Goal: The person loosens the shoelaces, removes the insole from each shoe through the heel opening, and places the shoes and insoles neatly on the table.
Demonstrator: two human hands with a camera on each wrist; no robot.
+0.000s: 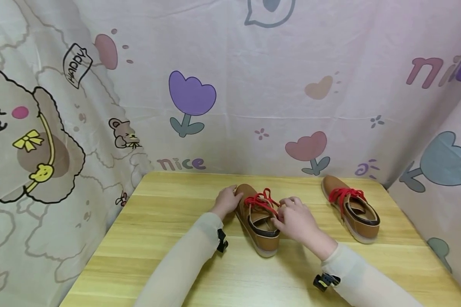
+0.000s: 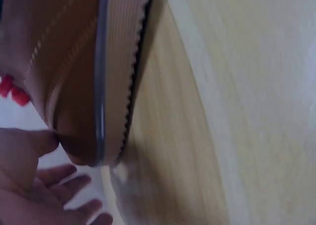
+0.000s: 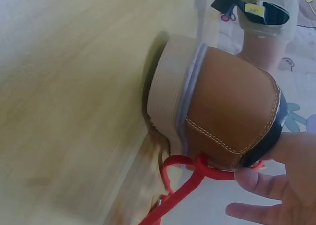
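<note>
While the left hand (image 1: 226, 201) rests its thumb against the toe, its other fingers loose and gripping nothing, the right hand (image 1: 297, 219) pinches a bright red, cord-like shoelace (image 3: 183, 189) beside the dark padded collar. Between the two hands stands the low-cut brown leather-look shoe (image 1: 258, 221) with a pale, ribbed sole — upright, its toe pointing away from the person and its heel nearer the sleeves. The red lace crosses the front of the shoe in loops, and one length hangs along its side below the right hand's fingertips.

To the right of the right hand, well apart from it, a matching brown shoe with red laces (image 1: 353, 213) stands upright, toe also pointing away. Beneath both hands lies a yellow, wood-grained tabletop (image 1: 146, 238); beyond them hangs a pale curtain printed with tulips, hearts and bears (image 1: 238, 85). Cream sleeves (image 1: 188, 256) cover both arms — each with a black wrist strap (image 1: 222, 241) near the cuff.
</note>
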